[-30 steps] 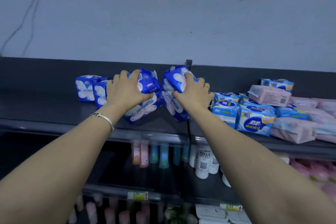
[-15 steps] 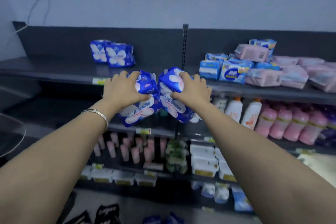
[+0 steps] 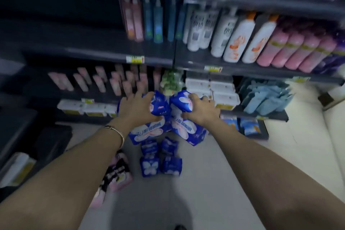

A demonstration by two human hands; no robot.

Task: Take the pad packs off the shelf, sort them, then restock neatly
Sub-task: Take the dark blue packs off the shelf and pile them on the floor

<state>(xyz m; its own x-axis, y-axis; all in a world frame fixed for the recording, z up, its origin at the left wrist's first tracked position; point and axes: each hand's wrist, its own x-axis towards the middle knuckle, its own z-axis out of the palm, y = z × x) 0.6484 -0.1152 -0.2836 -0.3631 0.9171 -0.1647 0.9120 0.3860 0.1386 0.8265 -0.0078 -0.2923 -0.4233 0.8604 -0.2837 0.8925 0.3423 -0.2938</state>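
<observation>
Fingers (image 3: 148, 97) of our left hand (image 3: 137, 111) and right hand (image 3: 202, 113) stay curled tight round blue pad packs (image 3: 149, 133), now down off the top shelf (image 3: 270, 1) and low over what looks, through the blur, like a pile (image 3: 160, 157) of the same kind on the floor (image 3: 214, 183), ready to sort.
</observation>
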